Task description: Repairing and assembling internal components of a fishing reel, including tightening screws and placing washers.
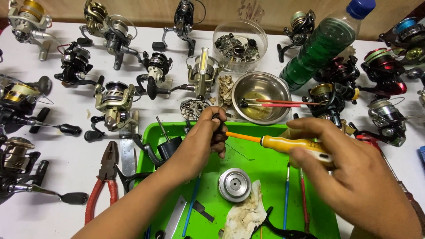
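Over green tray (270,170), centre of white surface (66,177): right hand (354,177) clenched around yellow-handled screwdriver (283,143); left hand (206,139) pinching small dark part (216,117) at its tip. Silver spool (234,184), rag (245,214) just near.

Fishing reels (115,102) lie scattered over the white table (62,155). Red-handled pliers (102,179) rest left of the green tray (265,172), which carries a silver spool (234,184) and a stained rag (246,215). Behind stand a steel bowl (261,98), a clear tub of small parts (239,45) and a green bottle (323,44).
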